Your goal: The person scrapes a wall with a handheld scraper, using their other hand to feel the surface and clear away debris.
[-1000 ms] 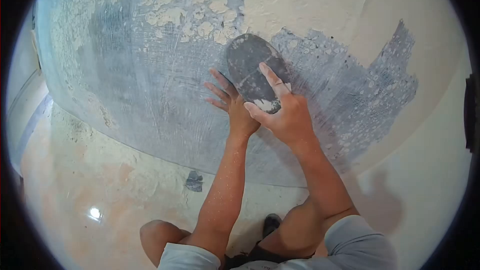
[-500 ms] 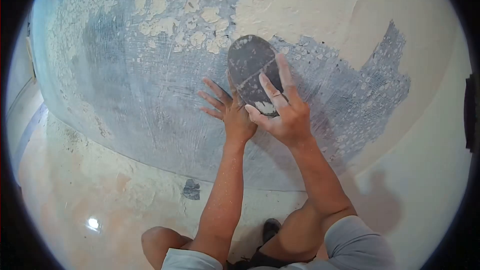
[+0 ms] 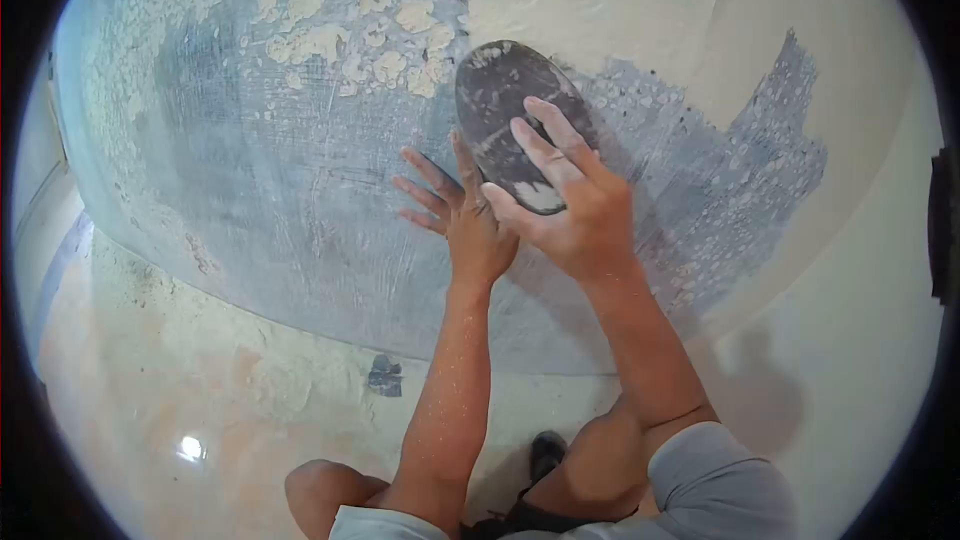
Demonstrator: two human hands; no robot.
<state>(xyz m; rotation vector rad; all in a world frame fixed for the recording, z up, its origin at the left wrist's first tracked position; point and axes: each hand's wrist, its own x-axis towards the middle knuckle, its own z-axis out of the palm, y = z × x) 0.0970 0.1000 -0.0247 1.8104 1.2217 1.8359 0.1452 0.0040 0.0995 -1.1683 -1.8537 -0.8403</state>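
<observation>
"Scraped wall (image 3: 280,170), blue-grey under flaking cream paint. Where is the sanding pad (image 3: 495,100)?"

"Flat on the wall, its long axis running up and slightly left from the right hand (image 3: 580,215). That hand's fingers (image 3: 545,155) lie across the lower half, thumb hooked under its edge."

"And the left hand (image 3: 470,225)?"

"Just beside the pad, lower left, with fingers spread wide, holding nothing."

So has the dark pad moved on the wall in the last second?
Yes. The dark pad under the right hand has slid slightly up the wall, and its top edge now reaches the cream paint.
</observation>
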